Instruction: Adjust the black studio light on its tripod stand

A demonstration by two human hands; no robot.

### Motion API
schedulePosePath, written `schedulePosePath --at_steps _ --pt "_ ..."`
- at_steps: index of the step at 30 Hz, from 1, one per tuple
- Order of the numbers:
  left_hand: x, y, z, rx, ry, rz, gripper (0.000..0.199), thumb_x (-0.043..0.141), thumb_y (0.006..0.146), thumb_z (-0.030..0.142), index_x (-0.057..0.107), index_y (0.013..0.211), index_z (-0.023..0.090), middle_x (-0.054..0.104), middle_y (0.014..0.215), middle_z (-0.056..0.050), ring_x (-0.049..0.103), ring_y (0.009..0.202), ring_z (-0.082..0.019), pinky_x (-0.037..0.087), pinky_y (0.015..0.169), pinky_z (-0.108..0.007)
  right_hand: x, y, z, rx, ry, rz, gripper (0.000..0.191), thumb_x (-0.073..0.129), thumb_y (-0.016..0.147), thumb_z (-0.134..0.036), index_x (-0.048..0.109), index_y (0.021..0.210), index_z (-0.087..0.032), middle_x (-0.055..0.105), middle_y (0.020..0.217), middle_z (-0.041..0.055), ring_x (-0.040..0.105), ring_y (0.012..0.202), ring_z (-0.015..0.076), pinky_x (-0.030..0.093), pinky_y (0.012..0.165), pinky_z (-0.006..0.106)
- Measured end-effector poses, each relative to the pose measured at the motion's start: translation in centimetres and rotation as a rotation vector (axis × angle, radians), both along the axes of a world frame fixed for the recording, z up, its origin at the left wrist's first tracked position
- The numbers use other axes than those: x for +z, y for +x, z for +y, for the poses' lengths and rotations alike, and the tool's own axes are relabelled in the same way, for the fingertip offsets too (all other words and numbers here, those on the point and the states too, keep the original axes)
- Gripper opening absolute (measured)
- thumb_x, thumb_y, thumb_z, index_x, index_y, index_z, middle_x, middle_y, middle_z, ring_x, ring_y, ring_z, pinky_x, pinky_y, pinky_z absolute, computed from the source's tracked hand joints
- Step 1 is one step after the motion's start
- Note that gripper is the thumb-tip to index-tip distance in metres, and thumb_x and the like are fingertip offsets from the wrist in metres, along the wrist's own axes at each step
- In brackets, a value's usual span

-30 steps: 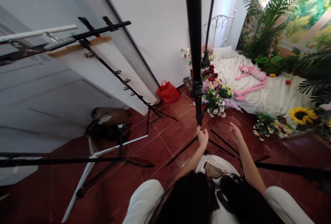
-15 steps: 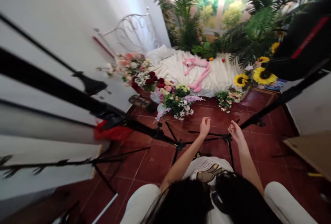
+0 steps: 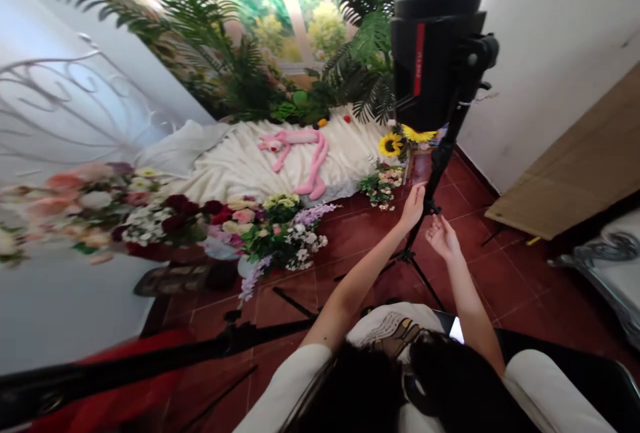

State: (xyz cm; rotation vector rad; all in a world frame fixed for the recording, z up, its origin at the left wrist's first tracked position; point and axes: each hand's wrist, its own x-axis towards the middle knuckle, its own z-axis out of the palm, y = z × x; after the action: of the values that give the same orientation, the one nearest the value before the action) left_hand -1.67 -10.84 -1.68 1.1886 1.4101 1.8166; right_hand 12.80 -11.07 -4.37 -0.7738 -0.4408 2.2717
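A black studio light [image 3: 425, 66] sits on top of a black light stand [image 3: 441, 163], which leans slightly in front of me to the right. My left hand [image 3: 413, 208] is at the stand's pole, its fingers closed against the pole near a clamp joint; the fingertips are partly hidden. Just below and right of that joint is my right hand [image 3: 444, 238], palm turned up. Its fingers are loosely curled and apart, close to the small knob [image 3: 433, 210], and I see nothing in them.
A second black stand [image 3: 200, 353] crosses the lower left. Artificial flowers [image 3: 285, 230] line the front of a white-draped bed [image 3: 230, 160] bearing a pink plush toy [image 3: 297, 140]. A brown board [image 3: 575, 160] leans at right. Silver ornate furniture [image 3: 610, 260] stands beyond it.
My view has swung right. Both hands, raised apart in front of me before, are now at the right-hand light stand, the left against its pole and the right by its knob.
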Motion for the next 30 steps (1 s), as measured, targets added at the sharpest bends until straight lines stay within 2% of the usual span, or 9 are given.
schedulePosePath --at_steps 4,8,11,14,16,19,24,27,30 --pt "0.5 1.2 1.9 0.032 -0.088 -0.065 0.059 0.029 0.095 0.065 0.059 0.116 0.018 0.066 0.112 -0.009 0.06 0.109 -0.019 0.046 0.101 -0.033 1.7 0.3 -0.1 0.116 -0.072 0.123 0.029 0.05 0.098 -0.039 0.064 0.081 -0.02 0.065 0.064 -0.0022 0.061 0.057 0.0101 0.053 0.065 0.024" --pt "-0.2 1.6 2.6 -0.01 -0.124 -0.121 0.065 0.025 0.092 0.071 0.062 0.104 0.018 0.066 0.109 -0.01 0.062 0.101 -0.018 0.046 0.098 -0.034 2.5 -0.5 -0.1 0.226 -0.155 0.225 0.039 0.037 0.103 -0.042 0.061 0.084 -0.018 0.065 0.067 -0.0001 0.061 0.057 0.0106 0.053 0.062 0.024" --pt "-0.9 1.4 2.7 -0.029 -0.148 -0.11 0.062 0.029 0.091 0.071 0.061 0.1 0.019 0.066 0.102 -0.008 0.062 0.089 -0.016 0.049 0.089 -0.031 2.8 -1.3 0.0 0.15 -0.184 0.347 0.032 0.034 0.104 -0.035 0.06 0.093 -0.019 0.065 0.072 -0.0008 0.059 0.06 0.0093 0.053 0.061 0.021" --pt "-1.2 1.1 2.5 -0.083 -0.158 -0.073 0.057 0.032 0.092 0.069 0.058 0.102 0.019 0.065 0.097 -0.005 0.06 0.079 -0.013 0.051 0.079 -0.027 3.0 -1.6 -0.1 0.033 -0.137 0.465 0.023 0.038 0.102 -0.027 0.06 0.096 -0.022 0.066 0.077 -0.0019 0.059 0.064 0.0081 0.052 0.06 0.018" --pt "-1.1 0.9 2.4 -0.119 -0.149 -0.052 0.054 0.034 0.093 0.067 0.057 0.104 0.019 0.065 0.095 -0.004 0.06 0.077 -0.011 0.05 0.077 -0.025 2.9 -1.5 -0.1 -0.008 -0.11 0.515 0.019 0.041 0.1 -0.027 0.06 0.097 -0.023 0.067 0.079 -0.0022 0.058 0.065 0.0081 0.052 0.059 0.018" --pt "-1.0 0.8 2.5 -0.134 -0.136 -0.05 0.054 0.036 0.092 0.067 0.056 0.104 0.019 0.065 0.092 -0.004 0.06 0.073 -0.011 0.05 0.073 -0.025 2.7 -1.0 0.2 -0.04 -0.16 0.546 0.017 0.043 0.1 -0.027 0.06 0.096 -0.022 0.066 0.077 -0.0025 0.056 0.062 0.0079 0.051 0.056 0.016" --pt "-1.2 0.8 2.7 -0.095 -0.112 -0.043 0.057 0.038 0.089 0.071 0.059 0.098 0.018 0.064 0.084 -0.004 0.058 0.068 -0.012 0.049 0.068 -0.025 2.3 -0.6 1.6 0.008 -0.29 0.475 0.016 0.048 0.097 -0.021 0.055 0.082 -0.021 0.06 0.066 -0.0051 0.05 0.052 0.006 0.046 0.048 0.012" --pt "-1.4 0.9 2.8 -0.08 -0.084 -0.031 0.059 0.036 0.09 0.071 0.06 0.099 0.018 0.064 0.082 -0.004 0.058 0.068 -0.012 0.05 0.068 -0.027 2.0 -0.7 2.1 0.061 -0.374 0.475 0.022 0.051 0.096 -0.021 0.049 0.074 -0.021 0.055 0.06 -0.0061 0.048 0.049 0.0051 0.044 0.045 0.011" --pt "-1.6 1.0 2.9 -0.081 -0.077 -0.014 0.058 0.035 0.091 0.07 0.06 0.099 0.018 0.064 0.084 -0.004 0.059 0.069 -0.013 0.051 0.071 -0.027 1.7 -1.0 2.4 0.11 -0.393 0.516 0.032 0.054 0.096 -0.025 0.041 0.068 -0.021 0.049 0.056 -0.0072 0.045 0.045 0.0047 0.043 0.042 0.011"
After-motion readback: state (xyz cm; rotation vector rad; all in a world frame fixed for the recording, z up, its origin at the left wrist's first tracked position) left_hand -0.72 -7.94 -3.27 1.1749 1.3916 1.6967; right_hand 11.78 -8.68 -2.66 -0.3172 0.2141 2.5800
